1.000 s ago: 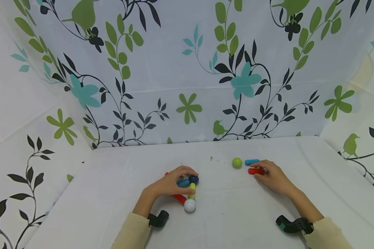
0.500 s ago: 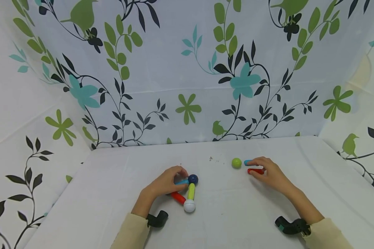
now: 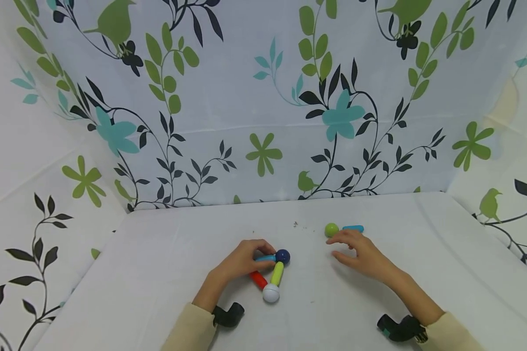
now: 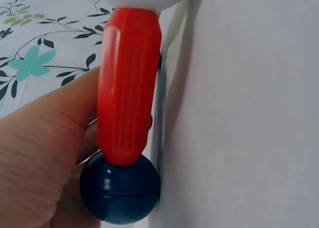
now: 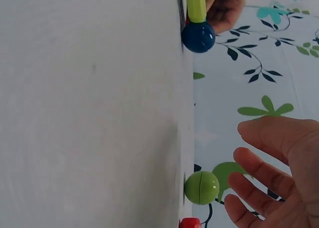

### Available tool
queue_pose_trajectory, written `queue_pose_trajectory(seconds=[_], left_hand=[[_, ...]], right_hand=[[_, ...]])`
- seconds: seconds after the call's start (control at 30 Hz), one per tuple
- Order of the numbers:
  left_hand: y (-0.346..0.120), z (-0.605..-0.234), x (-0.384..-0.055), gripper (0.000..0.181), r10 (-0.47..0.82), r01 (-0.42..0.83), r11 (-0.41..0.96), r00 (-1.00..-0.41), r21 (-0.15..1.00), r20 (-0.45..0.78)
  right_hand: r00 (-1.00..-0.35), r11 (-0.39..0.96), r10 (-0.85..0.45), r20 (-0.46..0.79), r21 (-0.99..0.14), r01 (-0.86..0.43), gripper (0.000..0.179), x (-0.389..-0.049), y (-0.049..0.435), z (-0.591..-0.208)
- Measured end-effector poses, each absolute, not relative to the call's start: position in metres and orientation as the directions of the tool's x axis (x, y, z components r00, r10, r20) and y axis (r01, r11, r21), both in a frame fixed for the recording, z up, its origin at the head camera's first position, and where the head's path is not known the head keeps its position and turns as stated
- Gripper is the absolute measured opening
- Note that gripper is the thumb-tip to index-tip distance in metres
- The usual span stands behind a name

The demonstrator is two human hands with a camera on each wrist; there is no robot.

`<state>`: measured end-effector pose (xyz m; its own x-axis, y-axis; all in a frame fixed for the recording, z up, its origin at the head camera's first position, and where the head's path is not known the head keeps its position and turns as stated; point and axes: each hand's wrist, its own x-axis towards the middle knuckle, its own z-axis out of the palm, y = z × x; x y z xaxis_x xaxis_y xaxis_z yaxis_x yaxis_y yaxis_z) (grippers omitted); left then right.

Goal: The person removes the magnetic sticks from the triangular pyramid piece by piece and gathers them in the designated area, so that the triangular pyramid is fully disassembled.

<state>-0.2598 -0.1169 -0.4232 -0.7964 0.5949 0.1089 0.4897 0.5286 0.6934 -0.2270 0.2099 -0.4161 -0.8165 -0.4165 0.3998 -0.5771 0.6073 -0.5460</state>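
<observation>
My left hand [image 3: 241, 261] holds a toy frame of rods and balls by its blue rod [image 3: 265, 258], between thumb and fingers. A dark blue ball [image 3: 283, 257], a yellow-green rod [image 3: 277, 274], a white ball [image 3: 271, 293] and a red rod [image 3: 258, 280] continue the frame. Seen from the left wrist, the red rod [image 4: 127, 88] joins a second dark blue ball [image 4: 119, 188] beside the palm. My right hand [image 3: 366, 256] hovers over the table with fingers loosely bent and nothing in them. A green ball [image 3: 331, 230] lies just beyond its fingertips.
A loose blue rod [image 3: 353, 228] lies on the white table [image 3: 316, 317] behind the right hand. In the right wrist view, the end of a red piece [image 5: 190, 223] shows below the green ball [image 5: 202, 188]. Patterned cloth [image 3: 228, 122] rises behind the table.
My right hand has moved left from the loose red rod, which the head view no longer shows. My left hand has shifted the frame slightly right.
</observation>
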Motion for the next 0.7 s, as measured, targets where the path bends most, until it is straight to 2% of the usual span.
queue_pose_trajectory(seconds=[0.17,0.4,0.7], left_hand=[[-0.108,-0.424,-0.256,0.023,0.595,0.506,0.546,-0.796,0.668,0.116],[-0.097,-0.425,-0.25,0.022,0.585,0.541,0.572,-0.796,0.616,0.155],[-0.08,-0.431,-0.244,0.021,0.657,0.606,0.502,-0.731,0.617,0.184]], right_hand=[[-0.827,0.596,-0.445,0.344,-0.575,-0.56,0.025,-0.223,0.201,-0.418],[-0.783,0.51,-0.52,0.342,-0.611,-0.606,0.025,-0.222,0.191,-0.42],[-0.73,0.364,-0.603,0.322,-0.704,-0.61,0.029,-0.218,0.184,-0.425]])
